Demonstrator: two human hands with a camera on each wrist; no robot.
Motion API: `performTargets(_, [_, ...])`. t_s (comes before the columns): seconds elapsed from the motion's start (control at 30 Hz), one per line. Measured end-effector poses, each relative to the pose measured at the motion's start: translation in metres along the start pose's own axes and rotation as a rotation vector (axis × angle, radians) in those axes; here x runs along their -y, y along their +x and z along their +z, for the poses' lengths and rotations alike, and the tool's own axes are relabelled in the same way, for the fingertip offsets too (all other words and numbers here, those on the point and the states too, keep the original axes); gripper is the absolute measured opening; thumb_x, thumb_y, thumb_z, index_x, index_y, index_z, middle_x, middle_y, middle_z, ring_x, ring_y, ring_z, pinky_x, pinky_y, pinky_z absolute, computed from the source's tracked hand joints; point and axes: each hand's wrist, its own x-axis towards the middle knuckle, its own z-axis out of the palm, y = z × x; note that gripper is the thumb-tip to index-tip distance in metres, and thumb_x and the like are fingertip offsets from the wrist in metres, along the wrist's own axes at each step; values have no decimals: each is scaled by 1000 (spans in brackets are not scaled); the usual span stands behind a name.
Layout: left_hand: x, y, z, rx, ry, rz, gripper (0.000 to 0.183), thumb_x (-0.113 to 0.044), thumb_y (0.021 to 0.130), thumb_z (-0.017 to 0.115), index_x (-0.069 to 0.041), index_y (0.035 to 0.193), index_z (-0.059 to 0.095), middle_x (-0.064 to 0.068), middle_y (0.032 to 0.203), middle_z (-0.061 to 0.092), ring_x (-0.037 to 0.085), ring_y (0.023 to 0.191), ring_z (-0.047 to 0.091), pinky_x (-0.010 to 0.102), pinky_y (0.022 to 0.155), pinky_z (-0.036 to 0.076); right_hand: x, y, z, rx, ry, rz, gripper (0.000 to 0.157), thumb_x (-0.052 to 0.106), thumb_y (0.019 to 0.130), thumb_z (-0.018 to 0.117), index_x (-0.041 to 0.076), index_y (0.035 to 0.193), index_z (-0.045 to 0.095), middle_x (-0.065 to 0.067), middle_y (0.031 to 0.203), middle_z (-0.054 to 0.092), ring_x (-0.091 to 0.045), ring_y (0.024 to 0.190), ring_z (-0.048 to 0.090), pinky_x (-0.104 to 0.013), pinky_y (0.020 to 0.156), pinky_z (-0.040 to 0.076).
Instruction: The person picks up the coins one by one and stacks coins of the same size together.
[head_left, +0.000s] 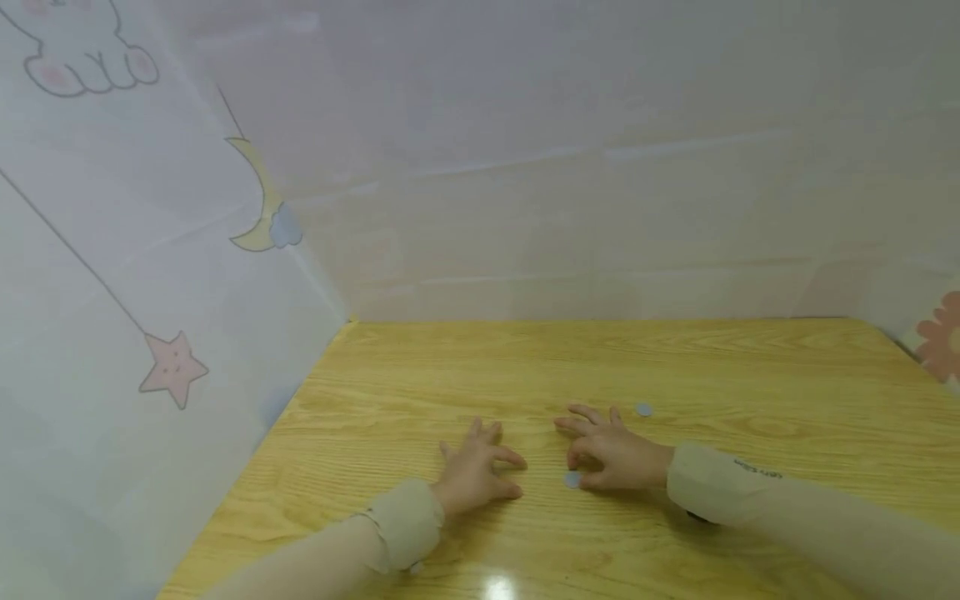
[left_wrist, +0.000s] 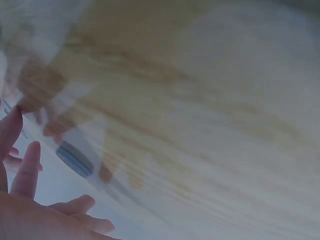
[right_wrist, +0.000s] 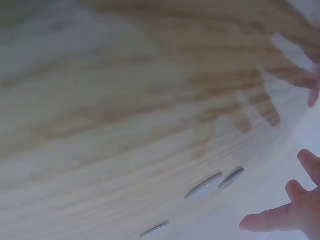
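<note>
In the head view, my right hand [head_left: 618, 452] bends its thumb and index finger at the edge of a small pale grey disc [head_left: 573, 479], which it appears to pinch against the wooden table [head_left: 525, 358]. The other right fingers are spread. A second pale disc [head_left: 643, 409] lies flat beyond that hand. To the left, my left hand [head_left: 474, 471] spreads its fingers low over the table, thumb and index apart with nothing between them. The left wrist view has fingers [left_wrist: 30, 175] near a thick-looking grey disc [left_wrist: 75, 160]. Thin disc shapes [right_wrist: 204, 186] show in the right wrist view, apart from the visible fingers [right_wrist: 270, 220].
A pale wall covering [head_left: 562, 208] stands along the table's back edge, with another printed sheet [head_left: 112, 250] at the left bearing a star and a moon. A pink flower print [head_left: 941, 337] is at the right. Light glares on the table front.
</note>
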Motion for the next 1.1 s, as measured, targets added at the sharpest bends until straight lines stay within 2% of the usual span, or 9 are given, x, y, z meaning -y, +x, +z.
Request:
performTargets(0.23, [-10, 5, 11, -35, 78, -8, 39, -33, 73, 83, -22, 109, 74, 23, 149, 38, 53, 139, 17, 88, 85, 8, 4, -4, -3, -31, -26, 8, 15, 22, 82, 78, 19, 89, 65, -30, 144, 39, -59, 133, 19, -88, 82, 8])
performTargets(0.5, [-22, 10, 18, -14, 118, 14, 38, -38, 72, 81, -25, 107, 75, 21, 148, 40, 53, 138, 21, 87, 85, 13, 3, -7, -1, -61, -24, -3, 18, 21, 80, 79, 19, 89, 63, -32, 143, 39, -61, 132, 20, -88, 80, 6])
performTargets(0.8, [-31, 12, 26, 5, 33, -15, 39, -37, 74, 80, -21, 108, 75, 24, 148, 38, 53, 139, 16, 87, 86, 9, 4, -8, -2, -73, -22, 18, 19, 21, 80, 79, 20, 89, 63, -31, 144, 38, -60, 133, 19, -88, 81, 5])
performTargets(1.1, [-35, 15, 31, -15, 74, 25, 43, -40, 75, 79, -21, 113, 73, 24, 150, 36, 52, 139, 19, 87, 85, 13, 1, -13, -2, -116, -22, 19, 21, 21, 79, 80, 22, 90, 62, -30, 145, 37, -60, 132, 21, -89, 80, 6])
